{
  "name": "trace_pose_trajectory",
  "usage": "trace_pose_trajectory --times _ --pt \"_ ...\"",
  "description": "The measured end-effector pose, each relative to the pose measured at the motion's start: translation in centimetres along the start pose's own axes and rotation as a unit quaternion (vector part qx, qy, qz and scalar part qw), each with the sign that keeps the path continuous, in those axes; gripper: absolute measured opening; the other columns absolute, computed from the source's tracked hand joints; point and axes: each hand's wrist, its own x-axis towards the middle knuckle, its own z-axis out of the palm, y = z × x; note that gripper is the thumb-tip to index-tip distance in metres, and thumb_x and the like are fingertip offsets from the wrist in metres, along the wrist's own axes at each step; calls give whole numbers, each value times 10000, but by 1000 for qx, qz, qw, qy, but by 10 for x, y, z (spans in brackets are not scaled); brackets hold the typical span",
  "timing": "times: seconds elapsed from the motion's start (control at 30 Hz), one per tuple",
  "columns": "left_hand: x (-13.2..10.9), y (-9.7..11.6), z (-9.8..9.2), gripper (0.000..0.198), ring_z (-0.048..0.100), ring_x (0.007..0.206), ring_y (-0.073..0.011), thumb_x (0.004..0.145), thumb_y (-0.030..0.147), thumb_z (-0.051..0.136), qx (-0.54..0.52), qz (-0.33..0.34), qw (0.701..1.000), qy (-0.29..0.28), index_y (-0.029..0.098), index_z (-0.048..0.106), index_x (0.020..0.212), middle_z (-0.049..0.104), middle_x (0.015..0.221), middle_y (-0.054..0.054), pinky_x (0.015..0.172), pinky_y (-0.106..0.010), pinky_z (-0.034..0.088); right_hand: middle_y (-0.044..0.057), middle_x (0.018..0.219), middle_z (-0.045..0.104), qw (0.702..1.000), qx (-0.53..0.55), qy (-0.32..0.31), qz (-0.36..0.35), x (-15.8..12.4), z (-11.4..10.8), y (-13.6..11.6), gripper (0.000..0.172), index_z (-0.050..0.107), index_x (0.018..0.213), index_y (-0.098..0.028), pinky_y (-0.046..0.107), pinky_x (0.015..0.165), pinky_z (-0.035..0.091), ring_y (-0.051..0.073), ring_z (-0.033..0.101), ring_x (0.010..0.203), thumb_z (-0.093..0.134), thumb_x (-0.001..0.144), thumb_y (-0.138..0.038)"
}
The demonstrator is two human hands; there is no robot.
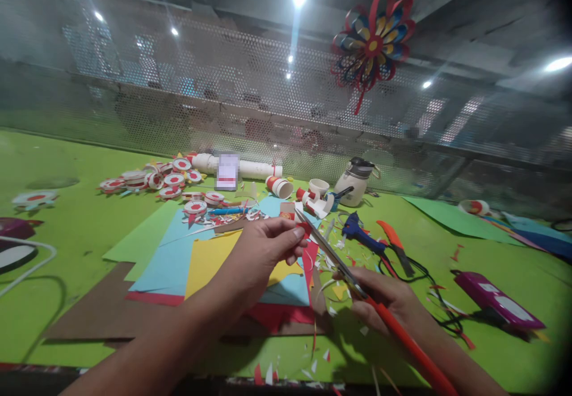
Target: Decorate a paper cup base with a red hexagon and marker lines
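Note:
My left hand (272,242), fingers pinched together, holds a small red piece of paper (306,228) over the middle of the table. My right hand (386,303) grips scissors (330,254) with a red-orange handle. Their blades point up and to the left, with the tips beside the red piece. Whether the blades touch it I cannot tell. Under my left hand lie stacked sheets of yellow paper (208,259), blue paper (167,259) and brown cardboard (89,309). Paper scraps (342,292) are scattered around the scissors.
Right of centre lie a blue glue gun (360,232), an orange-handled cutter (395,244) and a purple power strip (498,301) with black cable. Behind are paper cups (279,187), a beige jug (354,183), a phone (227,171) and red-and-white paper wheels (173,180). A paper flower (374,46) hangs above.

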Motion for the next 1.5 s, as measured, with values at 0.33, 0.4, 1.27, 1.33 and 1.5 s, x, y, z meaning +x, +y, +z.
trace_pose_trajectory --times 0.33,0.4,1.27,1.33,1.5 --pt "0 -1 0 166 516 573 -63 732 272 749 -8 -2 1000 -24 127 670 737 613 642 -2 530 -187 358 34 730 651 999 -41 18 16 -2 1 9 416 696 995 -178 244 556 441 172 562 611 539 847 -534" --pt "0 -1 0 166 512 571 -60 731 267 750 -10 -3 1000 -23 124 666 733 610 643 -2 524 -184 354 35 728 641 998 -46 14 27 -2 -2 6 412 688 1007 -178 245 557 433 169 546 611 506 868 -522" --pt "2 1 3 154 553 580 -79 647 199 759 -23 -9 1000 12 121 679 753 633 635 -13 558 -201 392 114 1047 706 966 -177 -42 184 10 -9 33 491 651 1167 -195 366 782 483 289 652 913 557 817 -527" --pt "2 1 3 190 562 595 -86 644 207 761 -12 -2 1000 24 123 673 790 639 661 -13 568 -209 402 137 1109 688 952 -224 -44 202 12 -10 44 491 644 1185 -187 381 825 470 315 636 991 558 817 -500" --pt "2 1 4 275 558 596 -87 655 215 763 21 15 999 28 117 649 885 615 644 8 555 -208 405 154 1068 694 938 -262 -40 226 16 -11 66 472 648 1167 -177 364 781 469 321 641 972 545 813 -471"
